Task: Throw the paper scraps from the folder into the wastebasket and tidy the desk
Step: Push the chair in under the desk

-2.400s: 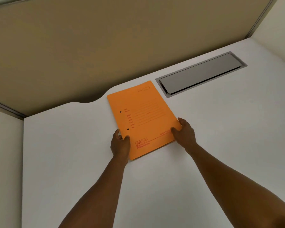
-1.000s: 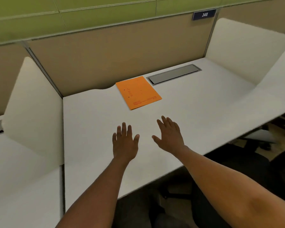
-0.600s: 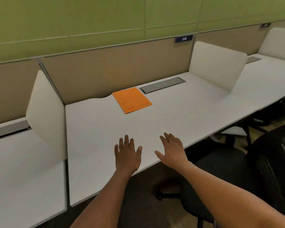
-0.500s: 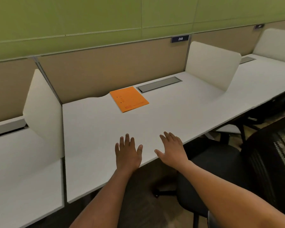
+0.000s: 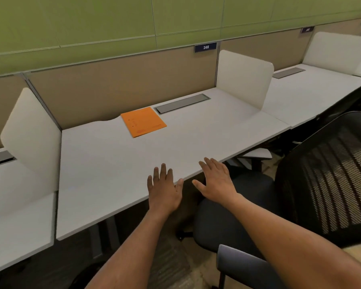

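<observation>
Both hands (image 5: 191, 187) hover empty, fingers spread, well apart from closed folder (image 5: 143, 121).

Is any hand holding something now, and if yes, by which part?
Nothing is held. The left hand and the right hand are both open and empty near the desk's front edge; the orange folder lies apart, untouched.

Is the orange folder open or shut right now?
Shut: the orange folder lies flat on the desk, printed cover up, no pages showing.
</observation>
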{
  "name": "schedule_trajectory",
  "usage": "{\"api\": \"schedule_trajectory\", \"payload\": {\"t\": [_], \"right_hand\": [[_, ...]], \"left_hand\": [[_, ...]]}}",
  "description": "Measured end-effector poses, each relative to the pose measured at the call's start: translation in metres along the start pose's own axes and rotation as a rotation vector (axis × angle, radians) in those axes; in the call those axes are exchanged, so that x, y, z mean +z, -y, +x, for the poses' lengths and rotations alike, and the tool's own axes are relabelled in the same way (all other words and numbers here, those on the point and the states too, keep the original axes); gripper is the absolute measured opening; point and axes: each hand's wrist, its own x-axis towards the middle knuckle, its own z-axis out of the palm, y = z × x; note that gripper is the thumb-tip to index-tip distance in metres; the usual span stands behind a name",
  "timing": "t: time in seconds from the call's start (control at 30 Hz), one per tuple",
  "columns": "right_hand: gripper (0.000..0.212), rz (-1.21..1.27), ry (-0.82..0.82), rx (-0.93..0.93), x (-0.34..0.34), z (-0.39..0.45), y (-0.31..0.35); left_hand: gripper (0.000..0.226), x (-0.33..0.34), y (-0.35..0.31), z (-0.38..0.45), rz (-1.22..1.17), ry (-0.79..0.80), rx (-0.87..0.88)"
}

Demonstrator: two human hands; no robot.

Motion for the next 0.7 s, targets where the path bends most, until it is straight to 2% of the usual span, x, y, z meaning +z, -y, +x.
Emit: {"api": "schedule_trajectory", "payload": {"t": [0.33, 0.53, 0.7], "right_hand": [[0.073, -0.013, -0.053, -0.161, -0.094, -0.027, -0.137], [0.071, -0.06, -0.093, -0.092, -0.162, -0.03, -0.223], [0.072, -0.074, -0.104, 0.026, -0.201, -0.053, -0.28]], "left_hand": [[0.064, 0.0, -0.171, -0.066, -0.042, -0.123, -0.056], [0.064, -0.015, -0.263, -0.087, -0.048, -0.141, 0.0], [0.062, -0.026, -0.328, -0.098, -0.073, -0.123, 0.119]]}}
